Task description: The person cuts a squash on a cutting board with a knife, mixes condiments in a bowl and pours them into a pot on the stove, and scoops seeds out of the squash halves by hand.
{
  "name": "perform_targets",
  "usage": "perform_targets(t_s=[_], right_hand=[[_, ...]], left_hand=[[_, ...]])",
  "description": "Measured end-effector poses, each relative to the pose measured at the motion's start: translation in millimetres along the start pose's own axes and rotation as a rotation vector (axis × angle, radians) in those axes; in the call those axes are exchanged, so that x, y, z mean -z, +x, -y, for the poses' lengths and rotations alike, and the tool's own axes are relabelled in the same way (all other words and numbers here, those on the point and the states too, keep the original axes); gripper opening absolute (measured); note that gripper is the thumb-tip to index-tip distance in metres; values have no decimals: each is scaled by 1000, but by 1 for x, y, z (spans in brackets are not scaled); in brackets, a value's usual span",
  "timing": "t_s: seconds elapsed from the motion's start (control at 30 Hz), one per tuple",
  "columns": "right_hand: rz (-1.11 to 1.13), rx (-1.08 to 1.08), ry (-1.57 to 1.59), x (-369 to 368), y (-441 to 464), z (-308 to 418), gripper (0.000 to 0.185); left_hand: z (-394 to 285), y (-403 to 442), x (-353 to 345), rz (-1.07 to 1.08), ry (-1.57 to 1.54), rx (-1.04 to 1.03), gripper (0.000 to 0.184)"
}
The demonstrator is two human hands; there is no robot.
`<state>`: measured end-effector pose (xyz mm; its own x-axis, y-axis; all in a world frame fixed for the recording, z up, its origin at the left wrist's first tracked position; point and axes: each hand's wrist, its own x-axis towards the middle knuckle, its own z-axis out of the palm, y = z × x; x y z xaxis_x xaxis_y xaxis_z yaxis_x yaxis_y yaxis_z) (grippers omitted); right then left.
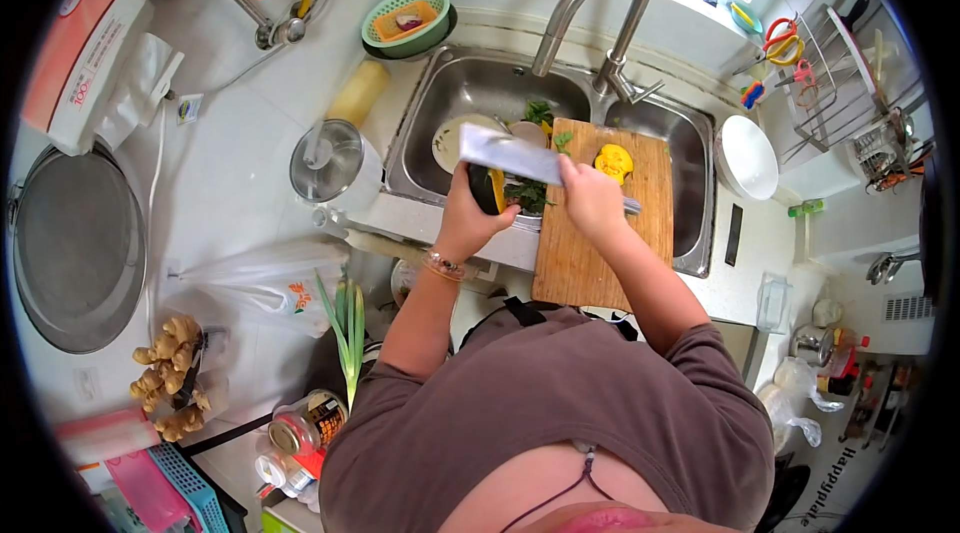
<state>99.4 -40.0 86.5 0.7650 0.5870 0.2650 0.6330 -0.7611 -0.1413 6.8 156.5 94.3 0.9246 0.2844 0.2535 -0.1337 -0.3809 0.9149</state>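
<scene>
My left hand (466, 219) is wrapped round a piece of squash (487, 191) with dark green skin and a yellow cut face, held over the sink's front edge. In my right hand (593, 199) is the handle of a cleaver (512, 155); its broad blade points left, its edge close to the squash. Whether blade and squash touch, I cannot tell. Beneath my right hand lies a wooden cutting board (610, 258), set across the sink. A yellow piece (614, 164), perhaps squash, and a small green leaf (563, 142) rest on it.
The steel double sink (432, 103) holds a plate and leafy greens (528, 195) in its left basin. A curved faucet (625, 13) rises behind. A white bowl (746, 158) stands right, a clear pitcher (332, 165) left. Nearby is a green basket (428, 33).
</scene>
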Motion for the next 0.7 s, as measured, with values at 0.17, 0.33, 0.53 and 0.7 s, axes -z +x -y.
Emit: perform_targets(t_s=[0.17, 0.33, 0.53, 0.7], right_hand=[[119, -113, -117, 6, -1, -23, 29], [118, 7, -258, 5, -5, -28, 31], [14, 173, -321, 5, -20, -17, 31], [50, 164, -266, 15, -56, -29, 32]], left_hand=[[31, -11, 27, 39, -591, 218, 84], [25, -3, 44, 335, -1227, 271, 84], [20, 31, -11, 520, -1615, 565, 86], [77, 73, -43, 135, -1215, 708, 55]])
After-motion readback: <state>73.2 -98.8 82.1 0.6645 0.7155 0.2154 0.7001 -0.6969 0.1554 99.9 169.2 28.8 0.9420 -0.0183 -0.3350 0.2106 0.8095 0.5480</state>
